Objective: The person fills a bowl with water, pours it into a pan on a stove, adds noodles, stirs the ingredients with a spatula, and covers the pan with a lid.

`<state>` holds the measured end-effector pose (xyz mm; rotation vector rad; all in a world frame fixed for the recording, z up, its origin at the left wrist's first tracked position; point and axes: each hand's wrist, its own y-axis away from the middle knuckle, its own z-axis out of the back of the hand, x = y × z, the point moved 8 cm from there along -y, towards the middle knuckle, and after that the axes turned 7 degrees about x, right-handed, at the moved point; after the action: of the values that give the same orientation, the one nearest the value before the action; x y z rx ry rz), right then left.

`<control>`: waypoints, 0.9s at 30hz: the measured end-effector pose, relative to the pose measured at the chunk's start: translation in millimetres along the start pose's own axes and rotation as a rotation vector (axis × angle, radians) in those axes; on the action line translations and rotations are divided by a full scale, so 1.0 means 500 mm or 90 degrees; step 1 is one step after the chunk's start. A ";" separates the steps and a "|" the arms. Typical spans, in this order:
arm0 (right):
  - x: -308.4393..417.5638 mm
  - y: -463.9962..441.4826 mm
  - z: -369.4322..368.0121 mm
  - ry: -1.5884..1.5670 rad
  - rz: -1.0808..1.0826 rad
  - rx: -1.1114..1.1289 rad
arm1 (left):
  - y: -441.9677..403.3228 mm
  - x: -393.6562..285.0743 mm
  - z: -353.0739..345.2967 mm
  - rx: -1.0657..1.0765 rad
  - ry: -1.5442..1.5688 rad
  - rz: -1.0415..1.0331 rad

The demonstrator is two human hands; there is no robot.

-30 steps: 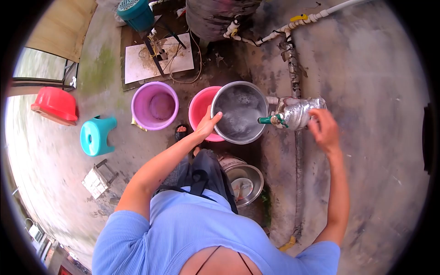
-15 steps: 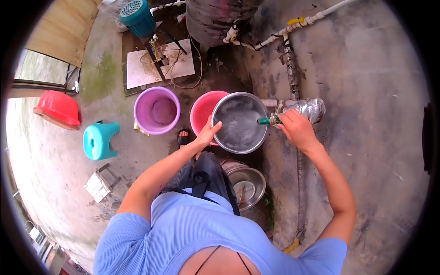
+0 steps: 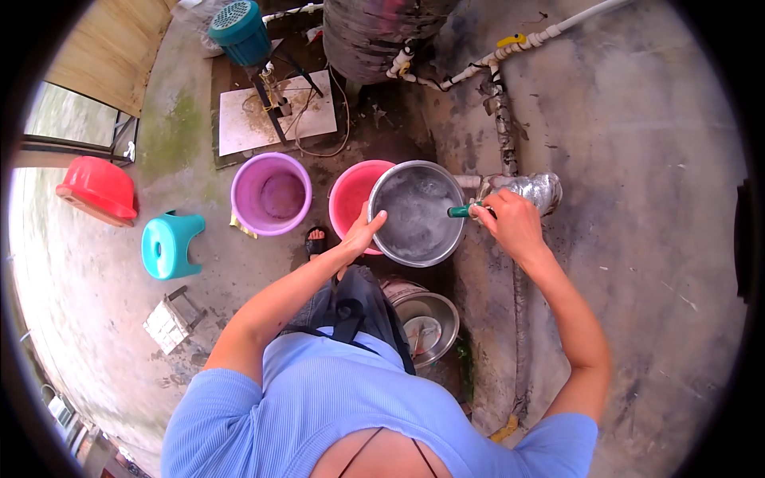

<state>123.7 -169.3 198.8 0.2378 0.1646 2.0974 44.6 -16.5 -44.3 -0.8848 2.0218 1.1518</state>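
My left hand (image 3: 362, 237) grips the near-left rim of a round metal basin (image 3: 418, 255), thumb over the edge. The basin has water (image 3: 410, 211) in it, with ripples and pale froth on the surface. At the basin's right side a short green hose end (image 3: 459, 211) points in over the rim. My right hand (image 3: 510, 223) is closed on the tap (image 3: 478, 209) behind that hose end, its fingers covering most of it. Partly under the basin stands a pink bucket (image 3: 348, 199).
A purple bucket (image 3: 271, 193) stands left of the pink one. Further left are a teal stool (image 3: 163, 247) and a red basin (image 3: 100, 190). Another metal pot (image 3: 446, 315) sits by my legs. A foil-wrapped pipe (image 3: 543, 191) is beside my right hand. A teal motor (image 3: 239, 36) stands ahead.
The fingers of my right hand have shifted slightly on the tap. The water in the basin looks more rippled and frothy. My left hand keeps its hold on the rim.
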 end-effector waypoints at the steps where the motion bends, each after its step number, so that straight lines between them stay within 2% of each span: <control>1: -0.001 -0.003 0.001 -0.008 -0.021 0.001 | 0.002 -0.002 0.000 -0.001 -0.003 -0.002; 4: -0.020 -0.013 -0.001 -0.134 -0.118 0.027 | 0.005 -0.010 0.001 -0.003 -0.017 -0.027; 7: -0.040 -0.018 -0.011 -0.177 -0.158 0.029 | 0.012 -0.016 -0.001 -0.012 -0.052 -0.025; 10: -0.069 -0.015 -0.047 -0.302 -0.223 0.065 | 0.013 -0.017 -0.005 -0.006 -0.031 -0.037; 13: -0.069 0.006 -0.067 -0.451 -0.332 0.204 | 0.013 -0.023 -0.008 -0.004 -0.031 -0.051; 16: -0.009 0.007 0.029 -0.083 0.034 0.037 | 0.010 -0.018 -0.006 0.003 -0.033 -0.040; 19: 0.019 0.016 0.041 0.097 0.178 0.105 | 0.007 -0.022 -0.009 0.036 -0.045 -0.013; 20: 0.014 0.016 0.036 0.077 0.130 0.111 | 0.002 -0.020 -0.006 0.036 -0.049 -0.015; 23: -0.037 0.018 -0.042 0.061 -0.096 0.256 | -0.016 0.004 0.002 0.021 -0.058 -0.026; 27: -0.012 0.018 -0.037 0.057 -0.019 0.129 | -0.024 0.024 0.014 0.003 -0.062 -0.033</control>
<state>114.7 -179.6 182.1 0.2610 0.4318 2.0629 48.9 -17.6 -62.1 -0.8584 1.9119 1.1387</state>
